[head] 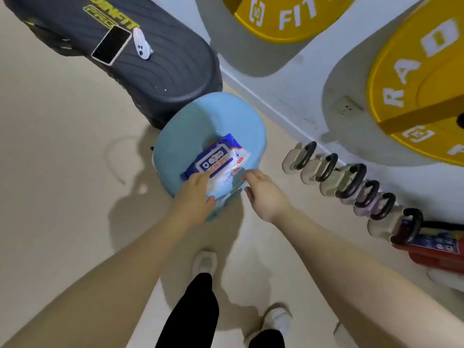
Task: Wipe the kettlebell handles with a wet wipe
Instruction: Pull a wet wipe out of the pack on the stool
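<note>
Down at the centre, a pack of wet wipes [218, 164] lies on top of a round light-blue stool [190, 136] that stands on the beige floor [62, 146]. The left hand [194, 194] rests on the pack's near left corner, its grip relaxed: fingers straight and laid flat on the wrapper, thumb along the near edge, nothing pinched. The right hand [263, 194] hovers just beside the pack at about 4 o'clock from it, grip apart, fingers loosely extended toward the wrapper's right edge; whether the fingertips touch it cannot be told. A ring shows on one finger of that hand.

The kettlebells [351, 182] stand in a row along the wall at 3 o'clock, well apart from both hands, their dark handles upright. A red fire extinguisher [431, 249] lies just past the nearest one. At 11 o'clock a dark exercise step [150, 71] carries a smartphone [111, 45] and a white controller [141, 43] side by side. Yellow weight plates [421, 84] hang on the wall at 1 to 2 o'clock. The person's shoes and dark trouser legs show at 6 o'clock.
</note>
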The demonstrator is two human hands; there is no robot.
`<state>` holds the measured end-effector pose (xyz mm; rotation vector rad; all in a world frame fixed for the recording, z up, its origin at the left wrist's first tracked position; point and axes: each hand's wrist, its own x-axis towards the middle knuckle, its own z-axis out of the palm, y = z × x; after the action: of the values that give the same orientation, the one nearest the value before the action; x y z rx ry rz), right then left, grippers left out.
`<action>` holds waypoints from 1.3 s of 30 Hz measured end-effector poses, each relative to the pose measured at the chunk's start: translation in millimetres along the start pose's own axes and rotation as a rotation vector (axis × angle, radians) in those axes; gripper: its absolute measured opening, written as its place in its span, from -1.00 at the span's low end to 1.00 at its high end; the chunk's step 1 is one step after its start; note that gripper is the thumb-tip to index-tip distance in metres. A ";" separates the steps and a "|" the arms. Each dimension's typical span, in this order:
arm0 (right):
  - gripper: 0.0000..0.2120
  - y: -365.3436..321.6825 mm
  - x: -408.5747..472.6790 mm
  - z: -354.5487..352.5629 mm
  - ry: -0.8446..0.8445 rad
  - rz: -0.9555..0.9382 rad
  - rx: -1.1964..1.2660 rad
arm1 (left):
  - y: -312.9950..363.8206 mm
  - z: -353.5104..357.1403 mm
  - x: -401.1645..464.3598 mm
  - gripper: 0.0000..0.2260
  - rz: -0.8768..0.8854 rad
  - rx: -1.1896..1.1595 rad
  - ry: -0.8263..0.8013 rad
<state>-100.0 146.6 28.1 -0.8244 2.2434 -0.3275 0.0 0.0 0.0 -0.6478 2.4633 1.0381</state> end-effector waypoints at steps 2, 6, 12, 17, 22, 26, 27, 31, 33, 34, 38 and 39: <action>-0.51 -1.7 27.1 12.2 0.040 -0.042 -0.119 | -13.0 7.6 19.9 -0.49 0.016 -0.006 0.118; -0.48 -5.5 79.6 24.0 0.061 -0.183 -0.285 | -32.6 26.9 56.7 -0.48 0.012 -0.067 0.260; -0.40 4.0 132.7 15.6 -0.151 -0.390 -0.596 | -56.2 40.0 79.8 -0.31 0.045 -0.136 0.308; -0.41 7.4 136.3 3.0 -0.245 -0.429 -0.753 | -58.7 38.1 81.2 -0.28 0.052 -0.155 0.260; -0.56 -0.9 135.9 -10.8 -0.230 -0.440 -0.599 | -58.5 36.9 80.1 -0.29 0.121 -0.121 0.347; -0.71 -6.6 140.0 -19.5 -0.044 -0.290 -0.393 | -49.8 32.0 73.2 -0.09 0.061 -0.240 0.243; -0.71 -6.4 142.4 -15.9 0.086 -0.210 -0.303 | -48.5 34.0 71.9 -0.10 0.051 -0.242 0.262; -0.78 -4.9 148.1 -2.4 0.377 0.123 0.169 | -48.9 40.9 71.3 -0.27 0.069 -0.222 0.342; -0.79 1.9 144.7 5.6 0.230 -0.011 0.173 | -52.5 45.8 74.9 -0.37 0.107 -0.089 0.327; -0.84 4.1 140.9 8.9 0.150 -0.109 0.136 | -54.3 47.4 76.8 -0.41 0.116 -0.049 0.320; -0.81 10.0 128.5 12.6 0.018 -0.326 -0.209 | -53.8 47.7 77.7 -0.64 0.139 -0.106 0.360; -0.83 9.2 127.2 12.9 0.000 -0.305 -0.298 | -53.3 47.2 77.2 -0.67 0.131 -0.116 0.353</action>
<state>-164.2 71.6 -53.8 -1.3297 2.1955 -0.1327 -25.8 -18.3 -100.2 -0.7715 2.7952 1.2126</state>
